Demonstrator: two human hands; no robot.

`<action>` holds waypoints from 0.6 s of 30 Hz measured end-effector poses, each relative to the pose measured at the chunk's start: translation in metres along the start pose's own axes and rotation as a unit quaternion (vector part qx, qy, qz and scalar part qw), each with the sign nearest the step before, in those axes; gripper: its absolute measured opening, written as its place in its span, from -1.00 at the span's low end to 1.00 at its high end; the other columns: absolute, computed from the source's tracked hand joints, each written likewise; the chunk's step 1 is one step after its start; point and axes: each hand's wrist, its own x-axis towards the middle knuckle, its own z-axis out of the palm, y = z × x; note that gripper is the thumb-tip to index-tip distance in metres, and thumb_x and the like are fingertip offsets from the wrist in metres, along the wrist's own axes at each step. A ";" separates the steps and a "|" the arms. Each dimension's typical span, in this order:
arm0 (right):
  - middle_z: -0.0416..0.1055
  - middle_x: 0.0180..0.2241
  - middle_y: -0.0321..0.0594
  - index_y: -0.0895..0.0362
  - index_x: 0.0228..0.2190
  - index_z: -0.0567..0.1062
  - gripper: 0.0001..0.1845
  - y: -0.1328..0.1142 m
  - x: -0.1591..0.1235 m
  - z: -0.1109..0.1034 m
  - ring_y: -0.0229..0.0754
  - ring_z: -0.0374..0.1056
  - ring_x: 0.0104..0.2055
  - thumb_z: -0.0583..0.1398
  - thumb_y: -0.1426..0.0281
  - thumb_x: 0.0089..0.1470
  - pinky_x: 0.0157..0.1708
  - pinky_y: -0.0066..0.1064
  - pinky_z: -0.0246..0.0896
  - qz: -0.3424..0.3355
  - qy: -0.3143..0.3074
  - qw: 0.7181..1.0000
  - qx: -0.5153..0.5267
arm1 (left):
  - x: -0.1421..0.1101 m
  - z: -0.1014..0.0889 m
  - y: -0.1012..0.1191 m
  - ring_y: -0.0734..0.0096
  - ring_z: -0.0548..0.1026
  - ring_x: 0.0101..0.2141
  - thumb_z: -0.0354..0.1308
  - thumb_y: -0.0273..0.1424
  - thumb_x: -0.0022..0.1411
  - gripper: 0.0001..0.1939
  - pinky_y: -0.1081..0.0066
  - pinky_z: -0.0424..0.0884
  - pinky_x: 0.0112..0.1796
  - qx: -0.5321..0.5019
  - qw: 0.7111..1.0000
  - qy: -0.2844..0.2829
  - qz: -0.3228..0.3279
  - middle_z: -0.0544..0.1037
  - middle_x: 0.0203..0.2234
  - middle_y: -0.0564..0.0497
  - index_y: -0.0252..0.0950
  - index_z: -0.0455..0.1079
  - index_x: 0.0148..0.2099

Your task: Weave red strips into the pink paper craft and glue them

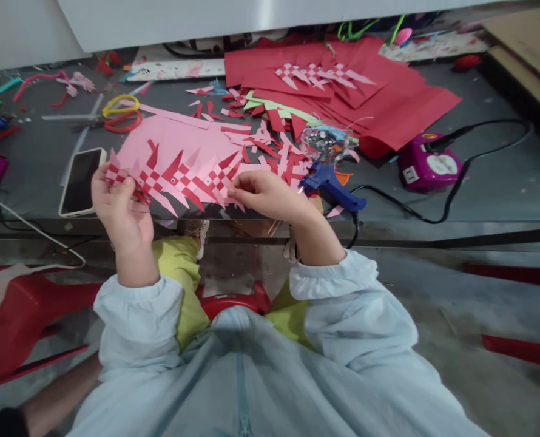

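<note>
Left hand (123, 203) clamped on left end of woven paper strip (181, 181), right hand (265, 193) pinching right end, glue gun (332, 187) just right.

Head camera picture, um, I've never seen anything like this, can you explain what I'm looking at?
There is no machine here, just a person's two bare hands. The only picture comes from a camera worn on that person's head, looking forward and down, so pale blue sleeves show below. The left hand holds one end of a red-and-pink woven paper strip; the right hand pinches near its other end. On the dark table lie scissors, a phone, pink paper, red sheets with another woven strip on top, many paper scraps, a blue glue gun and a purple box with a black cable.
</note>
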 end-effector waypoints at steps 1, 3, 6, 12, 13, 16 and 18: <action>0.30 -0.54 -0.32 0.16 -0.51 0.41 -0.71 0.002 -0.001 -0.003 -0.34 0.15 -0.48 0.17 0.27 0.20 -0.47 -0.43 -0.02 -0.004 -0.004 1.000 0.014 | 0.001 0.000 0.000 0.58 0.45 -0.36 0.38 -0.45 -0.13 -0.58 0.46 0.41 -0.29 0.002 1.000 0.005 -0.003 0.50 -0.37 0.22 -0.11 0.35 -0.18; 0.25 -0.56 -0.33 0.16 -0.52 0.40 -0.68 0.004 -0.004 -0.011 -0.35 0.09 -0.50 0.20 0.22 0.17 -0.49 -0.44 -0.04 -0.012 -0.012 0.998 0.053 | 0.002 0.000 -0.001 0.57 0.44 -0.38 0.41 -0.42 -0.18 -0.55 0.49 0.41 -0.35 0.001 1.000 0.018 -0.011 0.52 -0.36 0.19 -0.14 0.36 -0.20; 0.19 -0.59 -0.37 0.18 -0.49 0.44 -0.66 0.003 -0.010 -0.021 -0.38 0.02 -0.53 0.26 0.15 0.09 -0.51 -0.43 -0.12 0.013 -0.014 0.994 0.106 | 0.003 -0.002 -0.005 0.54 0.46 -0.39 0.49 -0.33 -0.24 -0.51 0.51 0.42 -0.40 0.003 1.000 0.026 -0.013 0.54 -0.32 0.13 -0.15 0.39 -0.22; 0.12 -0.63 -0.43 0.18 -0.48 0.46 -0.70 -0.006 -0.020 -0.032 -0.43 -0.08 -0.59 0.30 0.19 0.01 -0.55 -0.41 -0.25 0.050 0.039 0.988 0.138 | 0.002 -0.008 -0.014 0.52 0.50 -0.43 0.50 -0.17 -0.12 -0.50 0.51 0.46 -0.40 0.046 0.997 0.000 -0.062 0.55 -0.35 0.13 -0.09 0.43 -0.12; 0.11 -0.63 -0.43 0.18 -0.48 0.46 -0.72 -0.006 -0.020 -0.034 -0.43 -0.09 -0.60 0.30 0.21 0.00 -0.56 -0.41 -0.26 0.051 0.049 0.988 0.139 | 0.001 -0.008 -0.015 0.51 0.51 -0.44 0.48 -0.16 -0.10 -0.51 0.49 0.48 -0.38 0.051 0.996 -0.007 -0.068 0.56 -0.36 0.12 -0.09 0.44 -0.11; 0.11 -0.65 -0.43 0.17 -0.48 0.47 -0.75 -0.003 -0.021 -0.037 -0.43 -0.09 -0.61 0.31 0.23 -0.01 -0.58 -0.42 -0.26 0.058 0.073 0.986 0.136 | -0.001 -0.006 -0.016 0.50 0.53 -0.46 0.45 -0.15 -0.04 -0.55 0.46 0.51 -0.37 0.053 0.995 -0.029 -0.075 0.60 -0.35 0.10 -0.11 0.47 -0.10; 0.11 -0.66 -0.42 0.17 -0.50 0.47 -0.76 0.001 -0.022 -0.039 -0.42 -0.07 -0.61 0.31 0.25 -0.02 -0.58 -0.42 -0.24 0.063 0.092 0.985 0.129 | -0.002 -0.004 -0.016 0.50 0.53 -0.48 0.45 -0.16 -0.04 -0.56 0.47 0.52 -0.38 0.043 0.996 -0.036 -0.075 0.61 -0.36 0.09 -0.14 0.49 -0.11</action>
